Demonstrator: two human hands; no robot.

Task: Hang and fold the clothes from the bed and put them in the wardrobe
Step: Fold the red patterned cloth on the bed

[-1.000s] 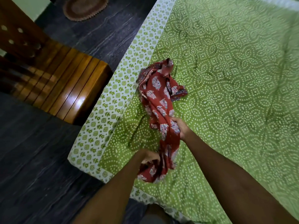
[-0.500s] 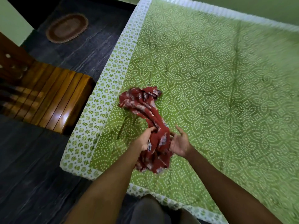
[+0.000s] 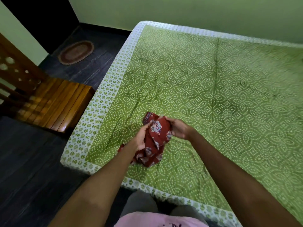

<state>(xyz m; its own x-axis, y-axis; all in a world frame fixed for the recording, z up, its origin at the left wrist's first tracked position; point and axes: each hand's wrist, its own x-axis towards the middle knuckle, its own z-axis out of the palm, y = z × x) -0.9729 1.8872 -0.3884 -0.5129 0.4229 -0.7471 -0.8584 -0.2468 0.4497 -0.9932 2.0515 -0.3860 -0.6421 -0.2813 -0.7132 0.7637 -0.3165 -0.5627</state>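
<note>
- Red printed garment (image 3: 157,138) now bunched into a short wad low and left of centre in the frame, where 1 second ago it hung as a long strip stretched between both hands.
- Lower folds resting on the green bedspread (image 3: 213,95), close to the near left corner of the bed; upper part lifted between the hands.
- Left hand (image 3: 141,140) laid against the left side of the wad, fingers fairly straight and pointing up the frame; contact plain, but cannot tell whether the thumb hooks any cloth, since the palm side faces away.
- Right hand (image 3: 177,129) curled round the upper right edge of the cloth, fingertips over the top fold: a real grip, unlike half a second ago, when this hand was spread beside the fabric.
- Camera aim raised too: far edge of the bed and green wall (image 3: 180,12) now in the upper frame, oval mat (image 3: 76,52) and wooden chair (image 3: 54,104) pushed to the upper left.
- Likely meaning: gathering finished, sorting for an edge or seam begun, so folding proper not yet started.
- No other clothes visible on the bedspread, and no wardrobe in view.
</note>
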